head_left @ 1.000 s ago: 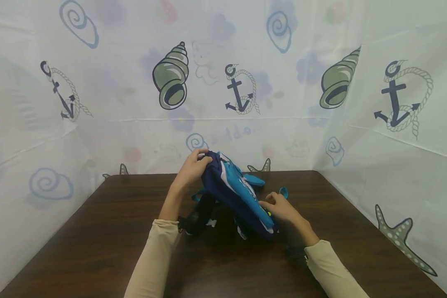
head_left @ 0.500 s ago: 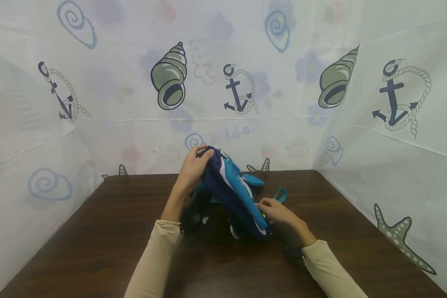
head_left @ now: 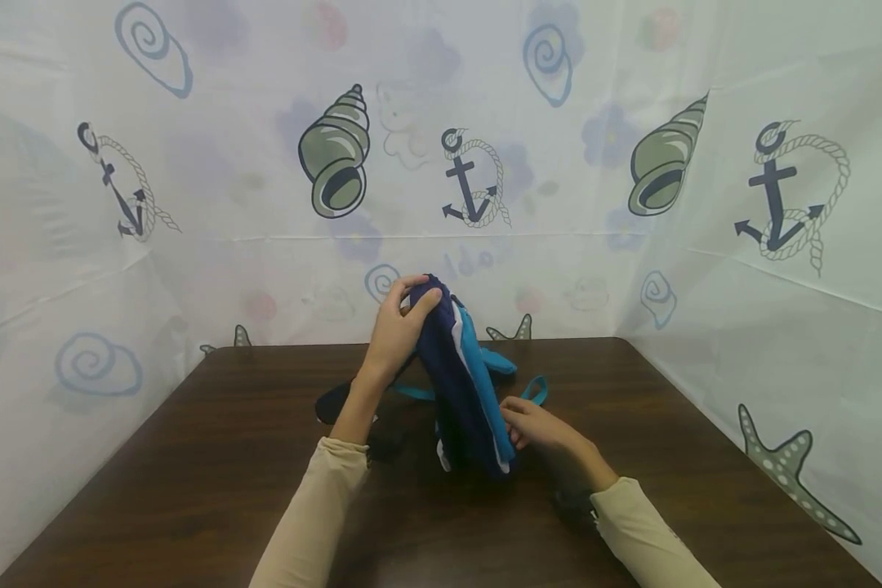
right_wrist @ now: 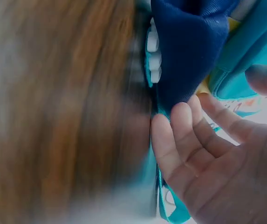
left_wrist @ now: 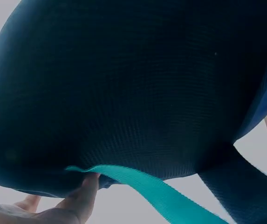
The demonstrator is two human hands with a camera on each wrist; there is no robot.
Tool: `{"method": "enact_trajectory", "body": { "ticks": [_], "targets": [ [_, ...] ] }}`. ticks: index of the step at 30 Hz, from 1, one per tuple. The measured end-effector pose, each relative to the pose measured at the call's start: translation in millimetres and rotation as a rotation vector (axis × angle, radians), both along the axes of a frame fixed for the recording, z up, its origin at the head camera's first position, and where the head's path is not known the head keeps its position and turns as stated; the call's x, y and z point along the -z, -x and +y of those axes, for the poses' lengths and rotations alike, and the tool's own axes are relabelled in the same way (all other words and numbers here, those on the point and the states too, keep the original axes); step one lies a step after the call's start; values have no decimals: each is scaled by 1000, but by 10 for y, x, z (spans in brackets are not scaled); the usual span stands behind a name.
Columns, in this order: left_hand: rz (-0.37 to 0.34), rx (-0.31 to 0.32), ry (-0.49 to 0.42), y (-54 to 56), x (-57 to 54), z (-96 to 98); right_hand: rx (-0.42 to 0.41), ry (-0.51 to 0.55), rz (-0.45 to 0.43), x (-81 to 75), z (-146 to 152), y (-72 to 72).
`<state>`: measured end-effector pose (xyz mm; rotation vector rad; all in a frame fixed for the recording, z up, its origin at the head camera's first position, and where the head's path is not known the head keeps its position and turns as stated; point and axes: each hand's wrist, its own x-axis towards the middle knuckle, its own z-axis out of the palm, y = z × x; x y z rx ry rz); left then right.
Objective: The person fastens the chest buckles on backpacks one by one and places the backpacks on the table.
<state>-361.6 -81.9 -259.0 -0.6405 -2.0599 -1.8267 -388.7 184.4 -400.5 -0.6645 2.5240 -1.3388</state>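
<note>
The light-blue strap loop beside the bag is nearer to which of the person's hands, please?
Right: the right hand is close to the strap loop, low by the bag; the left hand grips the bag's top, farther away.

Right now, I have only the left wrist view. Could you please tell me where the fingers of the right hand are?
Observer: The right hand has its fingers at the navy lower end of the bag.
Operator: Thank you. Does the bag stand straight?
Observer: No, it tilts; its top leans toward the person's left.
Operator: And which colour is opposite to my dark side?
Observer: The front panel is bright blue.
</note>
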Motion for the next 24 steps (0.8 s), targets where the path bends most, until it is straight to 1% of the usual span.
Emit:
{"method": "enact_trajectory", "body": {
  "ticks": [4,6,11,14,19,22,24],
  "targets": [
    [33,62,20,-27,16,84,-30,30,-9,14,-46,-22],
    [56,72,53,-44,31,127,-41,34,-14,23,-64,-27],
    [153,32,153,-68,61,243,-61,42,-10,45,-98,-26],
    [194,11,184,-83,72,293,-73,42,1,49,-127,-34],
    [232,5,209,-116,88,357,-84,76,2,68,-165,-44],
    [244,-5,249,-140,93,395,-116,133,-1,82,-169,-43],
    [245,-16,286,-155,93,418,-156,179,2,97,-167,-36]
  ]
}}
